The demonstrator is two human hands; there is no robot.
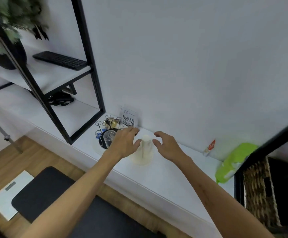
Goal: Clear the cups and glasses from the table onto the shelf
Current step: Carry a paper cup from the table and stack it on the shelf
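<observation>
Cups are the matter at hand, and one white cup (146,145) stands upside down on the white ledge (167,177), its wide mouth down and its narrow base up, well to the right of the wire cup rack (108,133). Both hands flank this cup. On its left, the left hand (125,142) has fingers loosely spread and reaching past it, the thumb tip just beside the cup's wall; whether it touches is unclear. On its right, the right hand (165,146) is spread with fingers gently curved, near the cup but apart from it, holding nothing.

Left of the white cup, a clear glass (109,138) sits inverted on the rack's dark tray. Behind the rack, a QR-code card (128,117) leans against the wall. Far right of the cup lie a small tube (209,147) and a green packet (232,162). Left of the rack rises a black-framed shelf (91,78) carrying a keyboard (61,60) and a potted plant (7,31).
</observation>
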